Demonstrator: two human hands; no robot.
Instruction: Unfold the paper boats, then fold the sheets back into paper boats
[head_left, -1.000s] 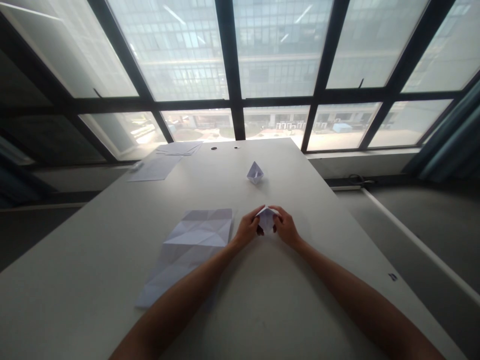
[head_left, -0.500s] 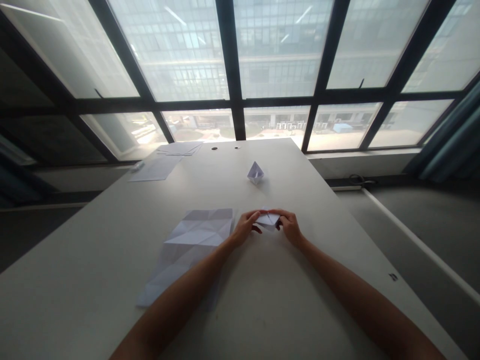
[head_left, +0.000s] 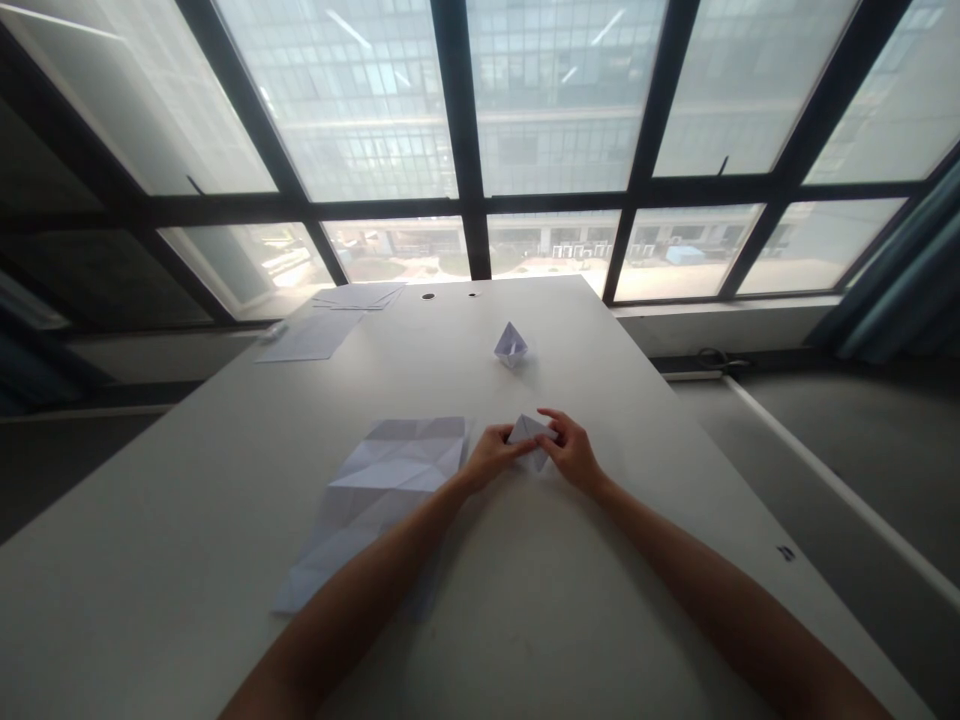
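A small folded white paper [head_left: 531, 428] is between my hands, a little above the table. My left hand [head_left: 495, 452] is closed on its left side, with the thumb stretched along the lower edge. My right hand [head_left: 574, 452] pinches the right side, its thumb at the near edge and its index finger raised at the top. Left of my left hand lies a creased white sheet [head_left: 405, 455], flat on the table and partly covered by my left forearm. Beyond my hands stands a folded paper boat [head_left: 511, 346].
The white table [head_left: 615, 610] reaches to the windows. Several loose paper sheets [head_left: 319, 335] lie at its far left, beside a small clear item [head_left: 275, 331] I cannot make out. A small dark mark [head_left: 785, 553] is near the right edge.
The folded paper has tilted, and a pointed face with a centre crease now shows. Both thumbs have come down to its near side. The boat and the creased sheet stay put.
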